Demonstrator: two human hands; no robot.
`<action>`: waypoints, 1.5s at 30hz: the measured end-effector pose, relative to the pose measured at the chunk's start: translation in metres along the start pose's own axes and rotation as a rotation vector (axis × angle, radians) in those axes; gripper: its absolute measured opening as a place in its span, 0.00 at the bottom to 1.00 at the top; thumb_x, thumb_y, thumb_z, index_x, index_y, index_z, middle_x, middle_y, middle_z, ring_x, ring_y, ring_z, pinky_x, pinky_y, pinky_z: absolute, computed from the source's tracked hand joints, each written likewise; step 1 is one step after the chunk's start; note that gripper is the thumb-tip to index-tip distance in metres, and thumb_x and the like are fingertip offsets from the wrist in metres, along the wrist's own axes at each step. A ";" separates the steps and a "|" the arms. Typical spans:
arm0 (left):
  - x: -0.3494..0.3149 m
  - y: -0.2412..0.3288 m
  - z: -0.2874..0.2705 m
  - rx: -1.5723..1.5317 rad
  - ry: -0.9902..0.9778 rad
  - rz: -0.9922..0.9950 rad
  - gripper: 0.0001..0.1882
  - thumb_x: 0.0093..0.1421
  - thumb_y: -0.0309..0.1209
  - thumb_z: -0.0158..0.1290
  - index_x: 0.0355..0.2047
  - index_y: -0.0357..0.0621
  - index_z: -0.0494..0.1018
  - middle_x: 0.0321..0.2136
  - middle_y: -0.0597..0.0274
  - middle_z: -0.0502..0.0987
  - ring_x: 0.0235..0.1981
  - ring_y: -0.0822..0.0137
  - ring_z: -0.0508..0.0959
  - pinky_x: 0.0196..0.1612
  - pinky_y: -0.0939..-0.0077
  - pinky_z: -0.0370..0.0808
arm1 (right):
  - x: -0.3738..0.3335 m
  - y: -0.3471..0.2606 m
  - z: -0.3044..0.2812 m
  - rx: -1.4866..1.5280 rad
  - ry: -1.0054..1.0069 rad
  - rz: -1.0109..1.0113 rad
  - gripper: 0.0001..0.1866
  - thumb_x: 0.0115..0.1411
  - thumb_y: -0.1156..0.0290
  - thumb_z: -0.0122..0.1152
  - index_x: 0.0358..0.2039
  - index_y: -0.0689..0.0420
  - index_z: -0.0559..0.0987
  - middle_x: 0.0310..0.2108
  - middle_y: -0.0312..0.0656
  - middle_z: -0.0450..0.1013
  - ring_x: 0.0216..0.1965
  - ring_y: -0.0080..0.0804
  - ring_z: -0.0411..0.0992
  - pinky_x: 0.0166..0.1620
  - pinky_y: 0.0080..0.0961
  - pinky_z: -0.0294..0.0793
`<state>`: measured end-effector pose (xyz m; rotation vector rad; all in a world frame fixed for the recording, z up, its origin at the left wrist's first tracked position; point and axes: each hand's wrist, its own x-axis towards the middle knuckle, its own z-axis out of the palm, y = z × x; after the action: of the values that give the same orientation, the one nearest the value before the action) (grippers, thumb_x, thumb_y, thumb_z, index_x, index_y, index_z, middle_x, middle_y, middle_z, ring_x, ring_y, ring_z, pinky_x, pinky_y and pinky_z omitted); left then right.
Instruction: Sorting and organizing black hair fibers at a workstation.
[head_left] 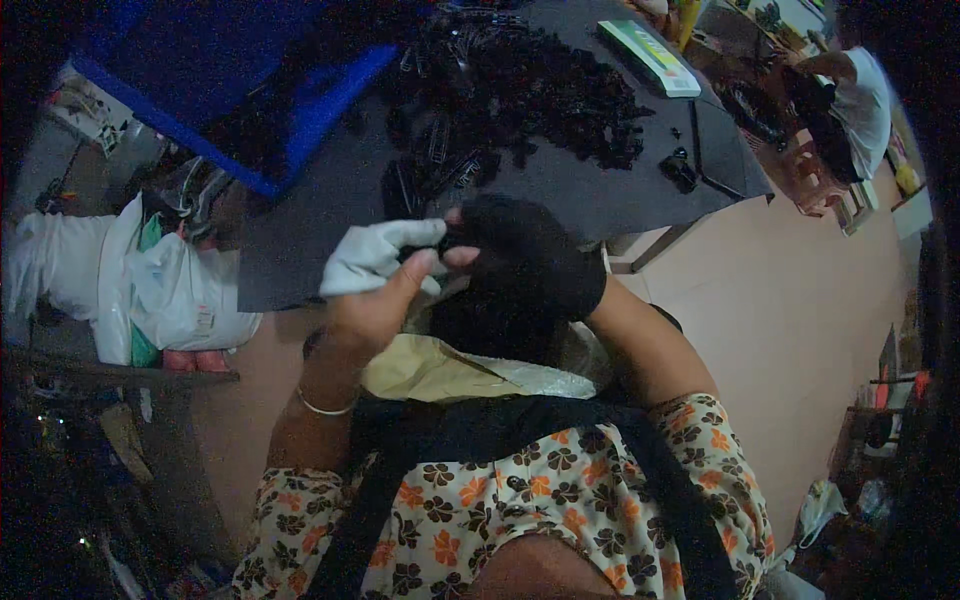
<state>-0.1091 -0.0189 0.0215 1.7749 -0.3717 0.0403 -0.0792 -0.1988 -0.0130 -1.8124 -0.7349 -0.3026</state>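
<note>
My left hand (375, 265) wears a white glove that leaves the thumb bare, and its fingers are curled in a pinch. Close against it is my right hand (530, 260), in a black glove with bare fingertips, its fingers drawn together. Some small dark thing seems to sit between the fingertips of both hands, too dark to make out. Beyond them, a heap of small black plastic pieces (560, 90) lies on the dark grey tabletop (310, 235). Below my hands, a beige bag or sheet (410, 370) and clear plastic (550, 375) rest at my lap.
A blue bin (240, 165) stands at the table's far left, and a green and white box (650, 58) at the back right. White plastic bags (180, 290) fill a shelf on the left. Another person in a light top (868, 115) is at the far right.
</note>
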 end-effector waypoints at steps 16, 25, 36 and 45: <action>0.046 -0.003 -0.009 1.069 -0.023 0.444 0.21 0.44 0.35 0.57 0.39 0.42 0.70 0.31 0.51 0.72 0.34 0.52 0.72 0.37 0.65 0.69 | 0.026 0.028 -0.032 -0.789 0.003 -0.167 0.12 0.45 0.66 0.59 0.31 0.57 0.77 0.29 0.48 0.72 0.32 0.44 0.70 0.35 0.35 0.69; 0.068 -0.049 -0.031 0.724 0.178 0.394 0.09 0.53 0.24 0.49 0.35 0.36 0.73 0.36 0.55 0.74 0.36 0.64 0.74 0.41 0.75 0.69 | 0.028 0.028 -0.029 -0.718 0.039 -0.022 0.14 0.43 0.68 0.60 0.33 0.54 0.77 0.29 0.48 0.70 0.33 0.47 0.69 0.35 0.38 0.69; 0.046 -0.039 -0.041 -0.523 0.201 -0.106 0.13 0.55 0.20 0.46 0.42 0.34 0.67 0.37 0.56 0.72 0.34 0.67 0.76 0.32 0.79 0.74 | 0.019 0.037 -0.031 -0.629 0.134 -0.019 0.09 0.47 0.70 0.59 0.30 0.58 0.75 0.30 0.46 0.70 0.31 0.43 0.71 0.32 0.32 0.70; 0.034 -0.023 -0.013 0.010 0.171 0.001 0.17 0.51 0.17 0.49 0.43 0.34 0.63 0.39 0.52 0.71 0.34 0.67 0.75 0.33 0.78 0.74 | 0.013 0.036 -0.014 0.299 0.240 0.054 0.11 0.48 0.74 0.58 0.34 0.59 0.75 0.32 0.39 0.72 0.31 0.31 0.72 0.36 0.25 0.71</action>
<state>-0.0686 -0.0104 0.0108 1.7668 -0.2488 0.1936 -0.0449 -0.2146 -0.0280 -1.4803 -0.5312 -0.3480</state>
